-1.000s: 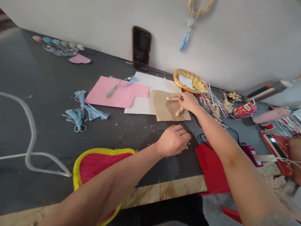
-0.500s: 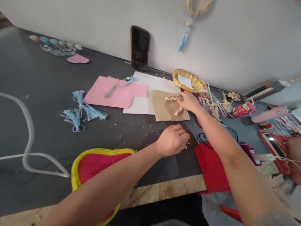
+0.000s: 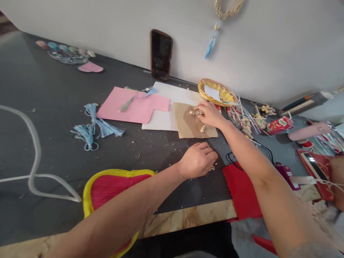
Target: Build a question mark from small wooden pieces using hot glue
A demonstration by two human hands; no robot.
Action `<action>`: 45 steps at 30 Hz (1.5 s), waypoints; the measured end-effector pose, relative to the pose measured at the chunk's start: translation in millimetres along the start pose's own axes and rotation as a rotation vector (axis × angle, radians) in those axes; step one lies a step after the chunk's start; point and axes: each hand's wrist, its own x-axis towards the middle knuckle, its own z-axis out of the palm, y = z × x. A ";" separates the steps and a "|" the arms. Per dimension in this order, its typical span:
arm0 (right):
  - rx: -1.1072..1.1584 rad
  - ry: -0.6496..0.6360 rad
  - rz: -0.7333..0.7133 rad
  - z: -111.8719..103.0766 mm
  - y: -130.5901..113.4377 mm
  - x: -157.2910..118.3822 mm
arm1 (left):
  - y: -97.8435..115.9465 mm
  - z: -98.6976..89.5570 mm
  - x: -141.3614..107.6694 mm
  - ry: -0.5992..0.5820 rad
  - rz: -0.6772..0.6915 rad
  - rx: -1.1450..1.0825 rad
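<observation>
A beige beaded strand (image 3: 195,112) lies over a brown paper sheet (image 3: 185,123), its lower end (image 3: 203,128) showing near the sheet's right side. My right hand (image 3: 210,114) is closed on the strand at the right of the sheet; its fingertips are partly hidden. Nearer to me, my left hand (image 3: 198,159) rests on the dark table with its fingers curled. Whatever it may hold is hidden. Small pale bits (image 3: 213,167) lie by its fingers.
Behind the brown sheet stand a wicker basket (image 3: 215,94) and a phone (image 3: 160,54) against the wall. Pink paper (image 3: 134,109) and blue tassels (image 3: 92,125) lie left. A red cloth (image 3: 242,190) and a juice box (image 3: 280,124) are right.
My right hand has shifted slightly left over the brown sheet, covering more of the strand. My left hand has stayed in place.
</observation>
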 end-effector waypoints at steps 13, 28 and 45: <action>-0.007 0.002 -0.014 4.6 4.0 0.5 | -0.3 0.6 0.0 -0.016 0.000 0.005; 0.006 0.038 -0.084 -35.1 -1.3 -3.5 | -1.2 -1.5 -0.2 -0.019 -0.012 0.007; -0.081 -0.015 0.763 -35.6 43.4 -190.8 | -8.9 -0.7 0.5 0.074 0.027 0.070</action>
